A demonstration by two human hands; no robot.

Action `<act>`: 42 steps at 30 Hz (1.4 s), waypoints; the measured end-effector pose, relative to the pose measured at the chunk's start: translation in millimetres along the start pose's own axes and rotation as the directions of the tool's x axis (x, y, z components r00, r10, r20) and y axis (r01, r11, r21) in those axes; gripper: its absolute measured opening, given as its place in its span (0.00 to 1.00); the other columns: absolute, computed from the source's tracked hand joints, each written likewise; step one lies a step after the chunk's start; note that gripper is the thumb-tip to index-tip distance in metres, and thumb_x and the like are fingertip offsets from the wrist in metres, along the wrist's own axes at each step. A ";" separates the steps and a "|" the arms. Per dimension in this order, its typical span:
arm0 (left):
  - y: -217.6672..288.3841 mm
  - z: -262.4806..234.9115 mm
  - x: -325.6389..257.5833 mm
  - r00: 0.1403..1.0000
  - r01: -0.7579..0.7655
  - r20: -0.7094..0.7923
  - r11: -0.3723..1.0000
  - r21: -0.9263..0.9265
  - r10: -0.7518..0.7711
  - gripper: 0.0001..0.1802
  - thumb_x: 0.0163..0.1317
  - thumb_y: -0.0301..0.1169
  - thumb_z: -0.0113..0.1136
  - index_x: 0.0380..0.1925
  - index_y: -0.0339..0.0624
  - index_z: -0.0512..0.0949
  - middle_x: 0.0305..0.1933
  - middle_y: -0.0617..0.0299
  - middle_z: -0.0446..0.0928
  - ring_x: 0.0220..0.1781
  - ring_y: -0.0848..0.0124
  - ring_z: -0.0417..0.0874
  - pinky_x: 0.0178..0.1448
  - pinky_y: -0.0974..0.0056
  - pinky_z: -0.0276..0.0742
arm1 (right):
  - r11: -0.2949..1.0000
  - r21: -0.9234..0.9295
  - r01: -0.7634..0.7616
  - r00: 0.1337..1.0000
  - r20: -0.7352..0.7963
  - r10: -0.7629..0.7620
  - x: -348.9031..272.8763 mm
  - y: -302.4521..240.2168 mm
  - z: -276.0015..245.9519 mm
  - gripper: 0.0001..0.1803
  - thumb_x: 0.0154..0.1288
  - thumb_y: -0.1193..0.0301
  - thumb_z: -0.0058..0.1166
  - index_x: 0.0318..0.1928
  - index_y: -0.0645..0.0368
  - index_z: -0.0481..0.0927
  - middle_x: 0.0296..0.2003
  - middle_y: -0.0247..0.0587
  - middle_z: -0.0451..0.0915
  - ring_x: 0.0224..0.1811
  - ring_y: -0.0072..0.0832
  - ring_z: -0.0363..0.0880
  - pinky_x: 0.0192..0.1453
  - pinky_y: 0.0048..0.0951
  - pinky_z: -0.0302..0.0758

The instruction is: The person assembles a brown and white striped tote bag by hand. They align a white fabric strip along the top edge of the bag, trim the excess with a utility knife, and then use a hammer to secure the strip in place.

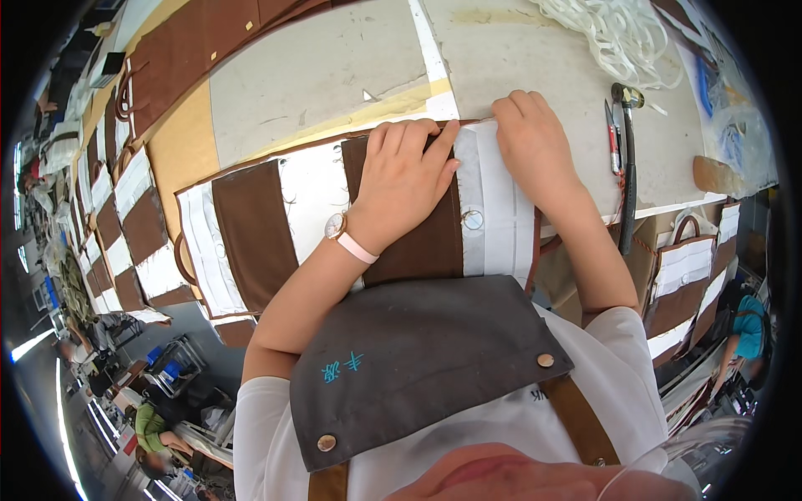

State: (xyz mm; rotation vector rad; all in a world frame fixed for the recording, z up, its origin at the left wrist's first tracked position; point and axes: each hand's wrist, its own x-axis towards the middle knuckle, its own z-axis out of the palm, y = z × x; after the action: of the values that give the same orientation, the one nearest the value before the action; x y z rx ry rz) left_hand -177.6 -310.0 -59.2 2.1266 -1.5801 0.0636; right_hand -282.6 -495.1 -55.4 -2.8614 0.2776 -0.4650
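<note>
A wide brown-and-white striped fabric bag piece point(413, 234) with brown-bound edges lies across the table in front of me. My left hand point(405, 171) rests on its far middle part, over a brown stripe. Its fingers are apart, and the index finger reaches the far edge beside a white strip. At the far right corner, the fingers of my right hand point(535, 146) bend closely over the bound edge; the thumb is hidden. A round metal snap point(473, 220) shows on the white strip near the right end. A brown loop handle point(184, 259) sticks out at the left end.
A black-handled hammer point(626, 159) and a red-handled pointed tool point(614, 138) lie right of my right hand. White strips point(614, 37) are heaped at the far right. Brown panels point(184, 63) lie far left. More striped pieces point(125, 225) hang at left, bags point(685, 271) at right.
</note>
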 end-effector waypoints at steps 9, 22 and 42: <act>-0.1 2.1 3.8 0.998 -0.059 0.000 0.998 0.012 0.059 0.25 0.62 0.33 0.65 0.60 0.44 0.78 0.51 0.59 0.72 0.51 0.60 0.73 0.60 0.55 0.68 | 0.969 0.245 -0.027 0.999 -0.038 0.037 -2.0 12.3 -0.9 0.04 0.59 0.81 0.55 0.36 0.63 0.77 0.35 0.44 0.76 0.41 0.43 0.74 0.47 0.40 0.75; 18.1 10.5 17.1 0.997 -0.081 0.018 0.986 0.146 0.080 0.28 0.54 0.32 0.70 0.59 0.47 0.79 0.49 0.57 0.73 0.49 0.62 0.74 0.56 0.57 0.71 | 0.974 0.226 0.003 1.000 -0.013 0.000 -7.9 14.7 -2.5 0.07 0.51 0.83 0.54 0.33 0.62 0.75 0.34 0.44 0.73 0.39 0.43 0.72 0.46 0.39 0.74; 16.2 8.4 18.8 0.991 -0.008 0.131 0.995 0.099 -0.005 0.28 0.60 0.33 0.65 0.63 0.59 0.79 0.51 0.57 0.70 0.50 0.58 0.69 0.57 0.54 0.64 | 0.902 0.432 0.020 0.999 -0.042 -0.001 -22.7 26.6 -11.6 0.14 0.48 0.83 0.61 0.39 0.65 0.85 0.39 0.41 0.80 0.44 0.39 0.77 0.48 0.35 0.78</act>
State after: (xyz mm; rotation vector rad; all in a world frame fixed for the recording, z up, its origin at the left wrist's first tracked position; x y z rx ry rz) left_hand -188.3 -333.6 -55.0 2.2471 -1.6851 0.0032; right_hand -311.5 -517.8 -57.9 -2.4215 0.1423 -0.5146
